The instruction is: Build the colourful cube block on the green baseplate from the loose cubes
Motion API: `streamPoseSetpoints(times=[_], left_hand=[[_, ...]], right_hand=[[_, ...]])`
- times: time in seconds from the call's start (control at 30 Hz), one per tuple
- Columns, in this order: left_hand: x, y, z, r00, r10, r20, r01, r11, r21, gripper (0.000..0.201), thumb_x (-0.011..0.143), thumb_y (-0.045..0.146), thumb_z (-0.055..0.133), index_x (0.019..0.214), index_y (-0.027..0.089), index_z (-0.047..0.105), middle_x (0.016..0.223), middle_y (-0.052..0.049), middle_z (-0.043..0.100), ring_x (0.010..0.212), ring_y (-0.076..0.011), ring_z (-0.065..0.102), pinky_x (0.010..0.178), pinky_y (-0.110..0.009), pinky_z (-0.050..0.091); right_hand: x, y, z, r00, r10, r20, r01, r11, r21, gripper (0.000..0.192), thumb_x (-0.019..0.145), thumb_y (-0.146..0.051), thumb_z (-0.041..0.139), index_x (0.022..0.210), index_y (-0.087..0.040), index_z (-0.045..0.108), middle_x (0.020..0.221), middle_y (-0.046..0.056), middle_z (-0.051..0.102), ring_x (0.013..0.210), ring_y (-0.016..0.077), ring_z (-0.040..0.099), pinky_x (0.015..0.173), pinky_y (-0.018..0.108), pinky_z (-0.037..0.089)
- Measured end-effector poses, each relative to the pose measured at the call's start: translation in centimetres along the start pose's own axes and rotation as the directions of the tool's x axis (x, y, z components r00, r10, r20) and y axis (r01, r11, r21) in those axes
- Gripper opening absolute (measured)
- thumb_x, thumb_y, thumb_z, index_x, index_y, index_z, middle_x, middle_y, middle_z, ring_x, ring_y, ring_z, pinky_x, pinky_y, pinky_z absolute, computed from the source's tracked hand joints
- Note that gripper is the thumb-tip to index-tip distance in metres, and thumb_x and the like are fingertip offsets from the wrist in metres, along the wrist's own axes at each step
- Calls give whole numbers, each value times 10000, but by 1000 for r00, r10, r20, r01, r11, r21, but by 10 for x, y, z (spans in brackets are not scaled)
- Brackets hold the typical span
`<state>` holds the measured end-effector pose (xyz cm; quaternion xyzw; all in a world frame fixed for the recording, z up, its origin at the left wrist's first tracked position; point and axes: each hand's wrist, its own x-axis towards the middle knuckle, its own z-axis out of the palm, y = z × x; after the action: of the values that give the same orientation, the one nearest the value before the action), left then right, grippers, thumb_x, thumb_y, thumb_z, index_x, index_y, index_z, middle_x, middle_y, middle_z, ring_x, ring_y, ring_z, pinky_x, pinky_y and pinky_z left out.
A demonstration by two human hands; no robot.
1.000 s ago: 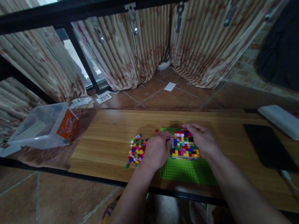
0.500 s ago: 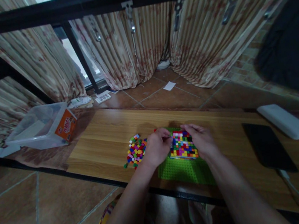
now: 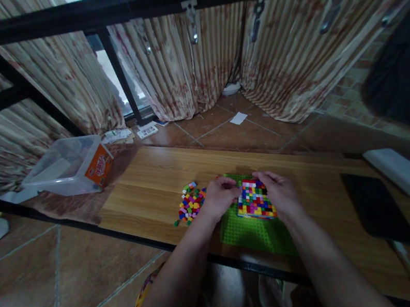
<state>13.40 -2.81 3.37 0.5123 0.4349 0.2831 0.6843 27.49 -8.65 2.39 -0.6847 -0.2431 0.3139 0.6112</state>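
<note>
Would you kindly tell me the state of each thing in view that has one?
Block panel: topped with coloured blocks
Green baseplate: flat, partly hidden by the panel
Left hand: curled at the panel's left edge
Right hand: at the panel's right side
Loose blocks: piled, unattached
Clear plastic box: upright, open-topped
Black phone-like device: flat, dark, white cable attached
Curtains: hanging in folds

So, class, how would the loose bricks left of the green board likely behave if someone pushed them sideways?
The loose bricks would probably scatter rather than move as one, since they lie in an uneven heap. Each looks small, so likely light and easily nudged. Their boxy shapes suggest sliding or tumbling over the flat table rather than rolling far.
</note>
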Motion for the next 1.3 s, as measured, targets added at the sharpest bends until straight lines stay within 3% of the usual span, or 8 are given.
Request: streamPoseSetpoints(times=[0.23, 0.4, 0.57, 0.7, 0.9, 1.07, 1.3], left_hand=[[0, -12, -2, 976, 215, -24, -201, 940, 277, 144, 714, 123, 663, 855, 138, 638, 652, 31, 621, 598, -86, 562, 588, -188, 461], [-1, 2, -28, 941, 336, -48, -286, 862, 419, 135, 797, 141, 547, 843, 144, 674, 746, -2, 683, 709, -119, 627, 684, -217, 498], [0, 24, -72, 888, 400, -228, -177, 754, 632, 238, 787, 101, 520, 941, 138, 698, 892, -51, 724, 839, -162, 663, 785, -254, 510], [-7, 31, -90, 880, 409, -241, -73, 617, 784, 258, 810, 113, 494, 944, 157, 710, 919, -68, 732, 895, -189, 668, 829, -283, 499], [-14, 27, -96, 913, 356, -199, 47, 392, 919, 298, 832, 120, 453, 988, 174, 700, 955, -97, 715, 930, -222, 667, 836, -299, 490], [-11, 17, -98, 931, 360, -61, -26, 233, 972, 238, 838, 153, 469, 912, 188, 692, 929, -91, 683, 931, -220, 642, 849, -288, 478], [-3, 12, -94, 923, 385, -16, -38, 132, 990, 223, 831, 120, 452, 869, 163, 668, 919, -98, 682, 942, -222, 619, 919, -319, 444]], right_hand=[[-1, -1, -1, 999, 37, -5, -37, 999, 6, 317, 660, -493, 710, 802, -214, 759, 839, 29, 758, 773, 183, 660, 694, 283, 484], [-2, -3, -4, 997, 76, 9, -76, 997, 0, 348, 662, -499, 700, 838, -206, 758, 797, 40, 756, 691, 178, 650, 593, 267, 466], [-1, -3, -4, 997, 80, 13, -80, 997, 12, 308, 652, -483, 706, 796, -215, 755, 783, 30, 751, 700, 177, 650, 608, 271, 470], [-1, -3, -5, 997, 77, 21, -77, 997, 1, 312, 649, -488, 707, 800, -219, 755, 784, 24, 750, 708, 180, 652, 634, 282, 476], [-2, -4, -5, 995, 97, 28, -97, 995, 2, 352, 618, -507, 730, 811, -214, 754, 825, 30, 752, 723, 182, 650, 628, 278, 483], [-2, -3, -5, 995, 98, 20, -98, 995, -13, 371, 623, -507, 731, 834, -203, 761, 846, 45, 756, 723, 184, 651, 602, 268, 473], [-4, -9, -4, 996, 88, 3, -88, 993, -82, 355, 633, -509, 712, 812, -207, 760, 856, 43, 759, 811, 207, 660, 656, 278, 473]])
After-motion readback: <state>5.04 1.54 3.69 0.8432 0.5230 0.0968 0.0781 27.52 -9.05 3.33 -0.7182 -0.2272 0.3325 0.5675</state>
